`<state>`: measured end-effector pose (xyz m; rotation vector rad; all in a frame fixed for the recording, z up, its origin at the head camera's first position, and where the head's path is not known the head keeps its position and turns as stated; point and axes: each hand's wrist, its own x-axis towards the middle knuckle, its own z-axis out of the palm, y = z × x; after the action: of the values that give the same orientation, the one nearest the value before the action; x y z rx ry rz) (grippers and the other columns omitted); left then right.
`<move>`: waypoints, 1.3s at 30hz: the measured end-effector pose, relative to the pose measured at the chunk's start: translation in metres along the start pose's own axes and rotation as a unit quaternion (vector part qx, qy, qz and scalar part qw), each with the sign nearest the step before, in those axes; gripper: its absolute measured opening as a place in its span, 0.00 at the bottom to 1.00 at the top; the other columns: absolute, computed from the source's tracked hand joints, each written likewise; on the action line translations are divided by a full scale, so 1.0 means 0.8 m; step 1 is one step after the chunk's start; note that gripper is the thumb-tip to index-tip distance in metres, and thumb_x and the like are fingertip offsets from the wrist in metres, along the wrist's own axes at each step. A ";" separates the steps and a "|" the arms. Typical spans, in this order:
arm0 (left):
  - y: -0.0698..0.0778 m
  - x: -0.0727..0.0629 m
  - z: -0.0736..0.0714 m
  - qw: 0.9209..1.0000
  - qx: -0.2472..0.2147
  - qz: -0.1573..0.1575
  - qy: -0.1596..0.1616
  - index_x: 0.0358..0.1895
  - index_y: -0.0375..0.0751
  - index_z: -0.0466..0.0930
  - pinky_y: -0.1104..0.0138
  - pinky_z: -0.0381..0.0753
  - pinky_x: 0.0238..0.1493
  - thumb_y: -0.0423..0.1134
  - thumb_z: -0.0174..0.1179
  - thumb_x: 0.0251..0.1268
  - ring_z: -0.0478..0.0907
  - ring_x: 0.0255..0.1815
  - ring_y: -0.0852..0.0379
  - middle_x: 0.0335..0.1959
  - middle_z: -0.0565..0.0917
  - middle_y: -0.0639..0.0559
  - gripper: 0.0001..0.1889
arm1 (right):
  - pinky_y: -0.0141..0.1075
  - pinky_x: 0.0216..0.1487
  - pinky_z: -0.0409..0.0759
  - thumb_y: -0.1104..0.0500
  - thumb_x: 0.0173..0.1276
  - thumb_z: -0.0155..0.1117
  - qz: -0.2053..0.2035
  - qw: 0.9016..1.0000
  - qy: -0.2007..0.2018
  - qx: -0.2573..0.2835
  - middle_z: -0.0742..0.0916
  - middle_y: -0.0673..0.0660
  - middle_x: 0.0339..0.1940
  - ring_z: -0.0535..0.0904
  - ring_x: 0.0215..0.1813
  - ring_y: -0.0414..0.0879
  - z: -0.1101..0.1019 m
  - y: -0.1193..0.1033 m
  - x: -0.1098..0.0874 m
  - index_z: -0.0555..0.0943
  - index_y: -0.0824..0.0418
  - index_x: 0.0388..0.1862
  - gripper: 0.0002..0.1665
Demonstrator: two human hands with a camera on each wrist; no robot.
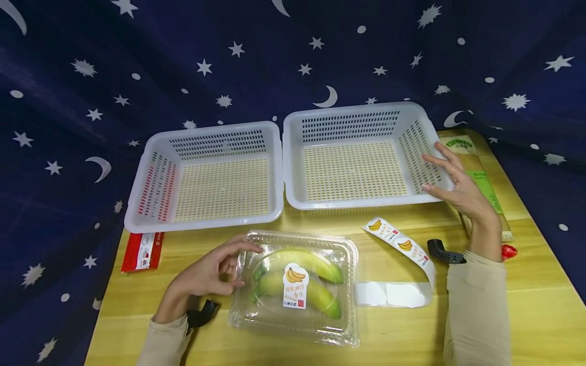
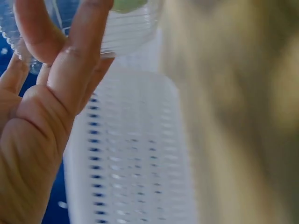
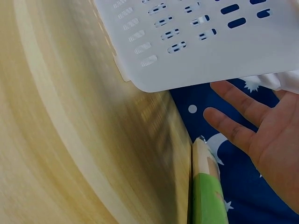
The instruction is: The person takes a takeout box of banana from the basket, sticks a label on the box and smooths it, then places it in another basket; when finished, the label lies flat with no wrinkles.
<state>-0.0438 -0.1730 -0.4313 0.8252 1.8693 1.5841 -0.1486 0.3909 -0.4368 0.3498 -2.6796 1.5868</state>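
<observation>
A clear plastic clamshell box (image 1: 293, 325) with greenish-yellow bananas (image 1: 322, 297) inside bears a banana sticker (image 1: 295, 285) on its lid. My left hand (image 1: 212, 269) grips the box's left side, thumb and index finger at its edge; the left wrist view shows the fingers around the clear plastic (image 2: 128, 35). My right hand (image 1: 467, 190) is at the right rim of the right white basket (image 1: 352, 204), fingers apart. In the right wrist view, two extended fingers lie beside the basket wall (image 3: 196, 60); whether they touch it I cannot tell.
A second white basket (image 1: 206, 223) stands to the left, beside a red packet (image 1: 143, 251). Right of the box curls a strip of banana stickers (image 1: 405, 245). A green-and-tan package (image 1: 485, 183) lies at the right, near a small red item (image 1: 509, 251). Starry dark cloth (image 1: 274, 61) hangs behind.
</observation>
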 end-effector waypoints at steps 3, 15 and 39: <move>0.019 -0.002 0.006 1.000 -0.009 0.001 -0.006 0.69 0.38 0.66 0.74 0.78 0.23 0.14 0.62 0.44 0.70 0.20 0.66 0.74 0.51 0.31 0.42 | 0.14 0.60 0.56 0.75 0.57 0.66 -0.004 1.000 0.001 -0.002 0.51 0.47 0.82 0.44 0.79 0.39 -0.001 0.001 0.000 0.68 0.63 0.72 0.42; 0.093 0.035 -0.030 0.997 0.027 0.072 -0.027 0.69 0.33 0.65 0.70 0.78 0.22 0.12 0.62 0.42 0.69 0.20 0.61 0.70 0.58 0.36 0.42 | 0.14 0.59 0.58 0.75 0.56 0.67 -0.004 1.000 -0.001 0.009 0.51 0.47 0.81 0.44 0.78 0.38 0.000 0.002 -0.001 0.67 0.63 0.72 0.43; 0.095 0.267 -0.124 0.999 -0.009 -0.002 0.048 0.73 0.42 0.61 0.68 0.83 0.33 0.21 0.56 0.59 0.81 0.29 0.59 0.71 0.61 0.42 0.37 | 0.14 0.57 0.60 0.75 0.57 0.66 -0.006 1.000 -0.010 0.014 0.50 0.47 0.82 0.45 0.77 0.39 -0.004 0.005 0.000 0.66 0.61 0.74 0.45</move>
<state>-0.2509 -0.0686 -0.3453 0.7498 1.9180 1.6633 -0.1497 0.3955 -0.4387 0.3828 -2.6677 1.6267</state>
